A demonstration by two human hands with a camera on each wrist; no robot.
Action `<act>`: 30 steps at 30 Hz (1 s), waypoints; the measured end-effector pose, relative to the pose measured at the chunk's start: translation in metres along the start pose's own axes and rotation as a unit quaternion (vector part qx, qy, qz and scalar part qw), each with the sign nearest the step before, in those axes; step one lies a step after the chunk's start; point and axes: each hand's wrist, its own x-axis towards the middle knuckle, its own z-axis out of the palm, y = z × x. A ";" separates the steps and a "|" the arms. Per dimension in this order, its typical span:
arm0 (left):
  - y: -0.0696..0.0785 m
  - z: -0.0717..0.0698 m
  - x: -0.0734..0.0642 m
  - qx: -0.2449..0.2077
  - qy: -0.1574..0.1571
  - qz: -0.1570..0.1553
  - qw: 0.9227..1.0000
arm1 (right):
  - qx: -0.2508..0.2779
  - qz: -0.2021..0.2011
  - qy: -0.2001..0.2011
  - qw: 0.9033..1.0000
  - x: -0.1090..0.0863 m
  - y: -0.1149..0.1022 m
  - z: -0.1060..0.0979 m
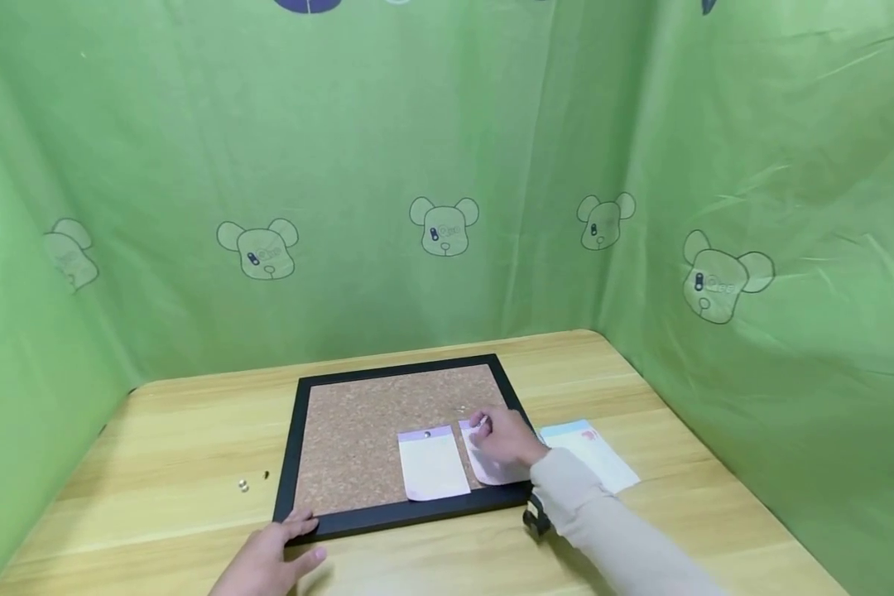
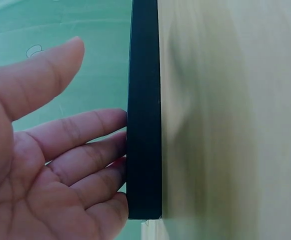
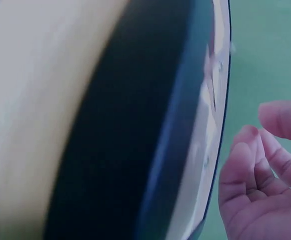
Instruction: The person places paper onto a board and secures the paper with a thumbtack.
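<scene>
A black-framed cork board [image 1: 358,447] lies on the table. Two paper notes with purple top bands are on its lower right: the left note [image 1: 434,468] has a silver pin [image 1: 428,434] in its band, and the right note [image 1: 492,470] is partly covered by my right hand [image 1: 505,436]. That hand hovers over the right note's top, fingers loosely bent, with nothing visible between thumb and fingers in the right wrist view. My left hand [image 1: 264,559] rests its fingers on the frame's near left corner; the left wrist view shows fingertips touching the black frame [image 2: 144,110], thumb apart.
Right of the board lies another note with a blue band [image 1: 596,455], partly behind my right forearm. Small silver pieces [image 1: 243,486] and a small dark piece [image 1: 266,475] lie left of the board. Green curtains [image 1: 447,165] surround the wooden table.
</scene>
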 end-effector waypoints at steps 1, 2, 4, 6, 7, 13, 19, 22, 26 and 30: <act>0.000 0.000 0.000 0.000 0.001 -0.001 1.000 | -0.002 0.008 0.010 1.000 0.001 0.002 -0.003; 0.001 0.000 0.000 0.001 0.004 -0.001 1.000 | -0.005 0.015 0.016 1.000 0.001 0.005 -0.007; 0.001 0.000 0.000 0.002 0.009 -0.004 1.000 | 0.003 0.027 0.031 0.999 0.001 0.010 -0.013; 0.002 0.000 0.000 0.005 0.012 -0.007 1.000 | 0.004 0.035 0.045 0.998 0.001 0.016 -0.018; 0.002 0.000 0.000 0.006 0.014 -0.008 1.000 | 0.001 0.034 0.054 0.998 0.001 0.019 -0.021; 0.003 0.000 0.000 0.008 0.014 -0.009 1.000 | -0.018 0.042 0.089 0.995 -0.004 0.038 -0.034; 0.004 0.001 0.000 0.006 0.011 -0.015 1.000 | -0.042 0.058 0.101 0.992 -0.010 0.056 -0.048; 0.003 0.000 -0.001 0.007 0.011 -0.015 1.000 | -0.044 0.083 0.092 0.991 -0.012 0.066 -0.053; 0.003 0.000 -0.002 0.007 0.011 -0.012 1.000 | -0.051 0.110 0.073 0.990 -0.015 0.077 -0.059; 0.002 0.000 -0.002 0.003 0.004 -0.010 1.000 | -0.087 0.116 0.072 0.987 -0.021 0.089 -0.067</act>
